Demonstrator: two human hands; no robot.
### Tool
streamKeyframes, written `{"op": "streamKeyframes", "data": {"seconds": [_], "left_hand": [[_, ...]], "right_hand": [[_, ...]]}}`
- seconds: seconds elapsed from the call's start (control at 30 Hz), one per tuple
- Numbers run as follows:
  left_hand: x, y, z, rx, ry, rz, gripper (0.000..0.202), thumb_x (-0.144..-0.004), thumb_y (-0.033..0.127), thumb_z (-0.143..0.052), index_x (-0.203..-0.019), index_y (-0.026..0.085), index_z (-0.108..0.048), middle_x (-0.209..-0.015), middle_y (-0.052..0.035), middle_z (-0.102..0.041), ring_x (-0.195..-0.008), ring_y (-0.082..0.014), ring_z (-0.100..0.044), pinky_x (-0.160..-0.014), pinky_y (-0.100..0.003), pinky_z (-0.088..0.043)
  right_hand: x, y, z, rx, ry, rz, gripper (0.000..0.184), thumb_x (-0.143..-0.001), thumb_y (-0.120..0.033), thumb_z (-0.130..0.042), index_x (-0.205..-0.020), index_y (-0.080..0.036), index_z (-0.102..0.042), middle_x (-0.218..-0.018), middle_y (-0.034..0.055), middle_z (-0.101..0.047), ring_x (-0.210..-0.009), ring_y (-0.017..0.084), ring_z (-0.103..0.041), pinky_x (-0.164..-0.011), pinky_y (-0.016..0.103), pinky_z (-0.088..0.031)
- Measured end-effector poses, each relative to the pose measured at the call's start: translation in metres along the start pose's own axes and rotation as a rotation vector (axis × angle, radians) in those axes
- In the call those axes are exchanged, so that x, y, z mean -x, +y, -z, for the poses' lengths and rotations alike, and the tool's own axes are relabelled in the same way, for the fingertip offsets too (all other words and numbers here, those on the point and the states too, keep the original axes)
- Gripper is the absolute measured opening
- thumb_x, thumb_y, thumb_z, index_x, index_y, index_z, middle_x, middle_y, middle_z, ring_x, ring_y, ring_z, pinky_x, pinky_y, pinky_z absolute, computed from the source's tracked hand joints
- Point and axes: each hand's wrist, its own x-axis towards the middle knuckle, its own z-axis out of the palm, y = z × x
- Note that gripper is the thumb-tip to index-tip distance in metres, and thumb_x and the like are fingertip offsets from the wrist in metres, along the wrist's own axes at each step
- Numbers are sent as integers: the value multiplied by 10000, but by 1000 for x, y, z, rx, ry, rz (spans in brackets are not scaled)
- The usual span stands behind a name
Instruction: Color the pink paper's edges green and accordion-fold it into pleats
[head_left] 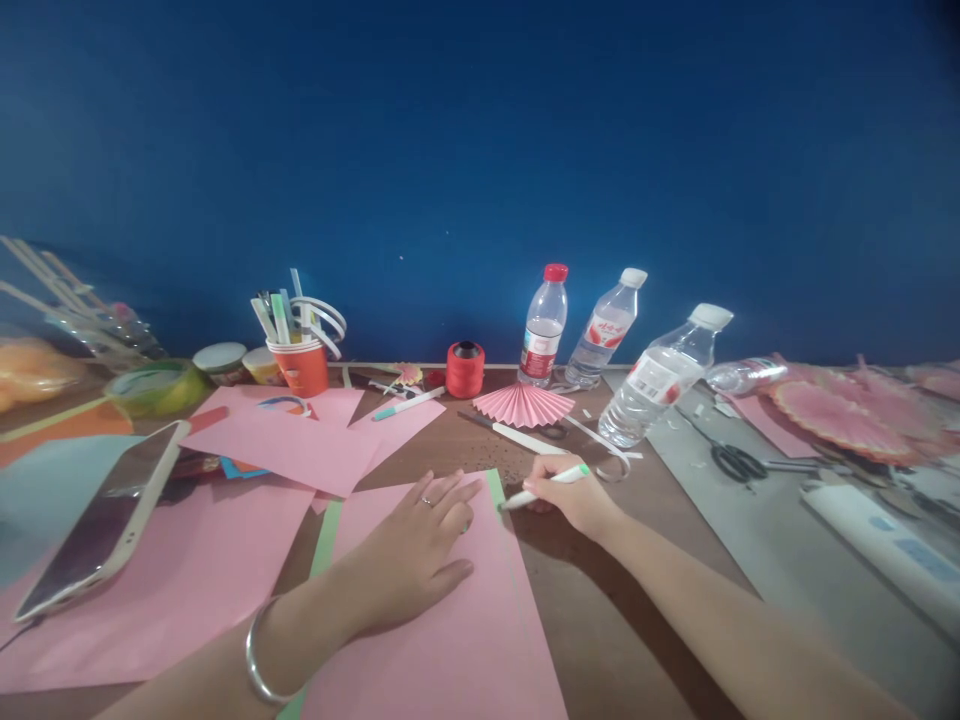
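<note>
My left hand (424,545) lies flat with its fingers spread on a sheet of pink paper (450,660) in front of me. A green strip (324,545) runs along the sheet's left edge, and another green band (496,490) colours the upper part of its right edge. In my right hand (574,495) is a white marker with a green end (551,481), pinched between thumb and fingers. Its tip meets the green band near the sheet's right edge. A folded pink paper fan (523,404) rests just beyond my right hand.
Three water bottles (543,335) stand at the back, beside a red thread spool (465,370). An orange cup of markers (300,368) is at the back left. A phone (105,520) lies on pink sheets at left. Scissors (731,460) and pink paper flowers (847,410) are on the right.
</note>
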Motion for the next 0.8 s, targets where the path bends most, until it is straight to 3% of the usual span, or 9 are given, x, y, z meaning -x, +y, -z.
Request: {"op": "streamKeyframes", "data": {"seconds": [0.3,0.4,0.8], "left_hand": [[0,0,1,-14,-23,4,435,-928,373,-396,-1337,231,-357,-1532,-41,-181,-1413,-230,-65,-1148,-471,-90],[0,0,2,-19,-26,6,410,-926,373,-396,-1306,219,-391,-1529,-45,-193,-1413,-227,-65,-1150,-467,-85],[2,-1,-2,-34,4,-6,353,-923,390,-401,-1218,206,-464,-1533,-41,-176,-1410,-241,-88,-1154,-468,-88]], "right_hand": [[1,1,1,6,0,10,171,-702,-270,-596,-557,-193,-548,-504,-15,-607,-467,124,-537,-470,231,-400],[1,1,1,14,-35,4,196,-652,-236,-617,-487,-192,-520,-445,-19,-568,-429,125,-513,-437,231,-374],[2,-3,1,-1,42,-6,205,-644,-248,-582,-471,-200,-482,-449,-23,-553,-417,121,-501,-426,233,-365]]}}
